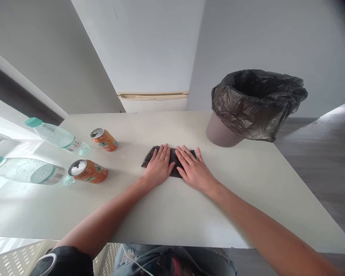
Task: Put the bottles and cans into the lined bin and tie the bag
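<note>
A folded black plastic bag [174,157] lies flat on the white table, roughly in front of my body. My left hand [160,165] rests palm down on its left part, fingers stretched out and pointing away from me. On its right part lies my right hand [196,169], also flat, with the fingers a little spread. Both hands press on the plastic without gripping it, and the thumbs come close together over its middle. Parts of the bag are hidden beneath the palms; its left corner and a strip between the hands show.
At the back right stands a bin [224,130] lined with a black bag [247,111]. To the left are two orange drink cans [105,140] and two clear bottles [56,136] with green caps. A white refrigerator [149,50] stands behind the table [161,214].
</note>
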A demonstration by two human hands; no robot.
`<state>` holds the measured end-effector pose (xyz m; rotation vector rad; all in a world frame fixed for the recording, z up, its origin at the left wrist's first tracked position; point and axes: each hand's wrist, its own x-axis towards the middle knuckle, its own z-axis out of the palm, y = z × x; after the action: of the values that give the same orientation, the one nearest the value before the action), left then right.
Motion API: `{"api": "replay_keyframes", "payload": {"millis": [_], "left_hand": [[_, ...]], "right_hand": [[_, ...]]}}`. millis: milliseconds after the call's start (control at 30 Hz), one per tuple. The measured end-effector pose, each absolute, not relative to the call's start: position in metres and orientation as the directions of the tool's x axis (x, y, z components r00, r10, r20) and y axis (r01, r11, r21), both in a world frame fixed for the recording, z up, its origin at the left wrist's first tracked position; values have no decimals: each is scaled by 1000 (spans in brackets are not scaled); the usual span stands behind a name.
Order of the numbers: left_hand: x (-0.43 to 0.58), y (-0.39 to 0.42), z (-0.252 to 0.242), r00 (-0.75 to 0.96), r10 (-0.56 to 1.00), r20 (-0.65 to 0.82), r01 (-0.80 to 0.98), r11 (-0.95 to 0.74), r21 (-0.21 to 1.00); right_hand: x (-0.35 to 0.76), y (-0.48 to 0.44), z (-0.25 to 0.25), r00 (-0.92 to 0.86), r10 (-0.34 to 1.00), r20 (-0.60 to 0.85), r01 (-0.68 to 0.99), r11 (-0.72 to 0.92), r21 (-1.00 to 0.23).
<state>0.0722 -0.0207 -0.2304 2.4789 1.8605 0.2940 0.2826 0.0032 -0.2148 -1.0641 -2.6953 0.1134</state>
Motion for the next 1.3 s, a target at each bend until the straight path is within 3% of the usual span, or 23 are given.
{"api": "replay_keyframes", "payload": {"millis": [167,1300], "left_hand": [[72,-20,-232,276,950,144,941,-298,161],[75,-21,-229,254,962,102,955,-266,130]], "right_hand": [[277,6,-217,-753,629,195,602,777,-182],[276,5,-226,-739,644,200,616,765,-186]]}}
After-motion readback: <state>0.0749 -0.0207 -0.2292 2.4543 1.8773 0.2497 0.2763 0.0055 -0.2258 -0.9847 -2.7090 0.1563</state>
